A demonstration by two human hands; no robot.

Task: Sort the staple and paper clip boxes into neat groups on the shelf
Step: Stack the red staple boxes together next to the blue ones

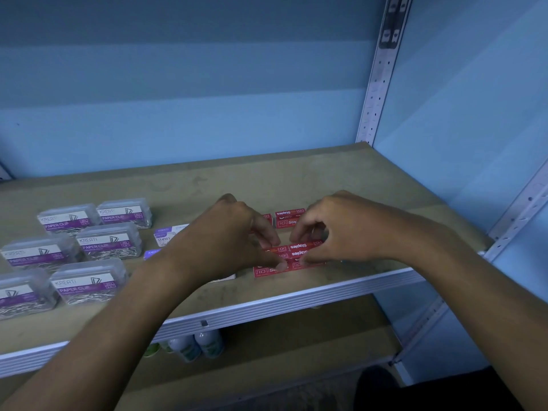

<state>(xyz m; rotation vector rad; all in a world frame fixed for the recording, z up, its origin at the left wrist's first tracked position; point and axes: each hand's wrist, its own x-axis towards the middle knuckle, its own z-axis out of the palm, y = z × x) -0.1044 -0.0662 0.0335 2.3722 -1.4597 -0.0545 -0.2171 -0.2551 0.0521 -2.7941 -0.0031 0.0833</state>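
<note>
- The left hand [228,235] and right hand [335,229] are both pinching the little red boxes [292,256] with curled fingers, near the front of the shelf [296,179].
- The left hand is hiding part of the white boxes [167,235] reading "STAPLES".
- The red boxes are showing "Staples".
- Clear boxes [108,243] at the left are reading "KREATI PAPER CLIP".

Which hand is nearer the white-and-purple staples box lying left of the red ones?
Left. The left hand hangs directly beside the white-and-purple staples box, partly covering it; the right hand is farther right, over the red staple boxes.
</note>
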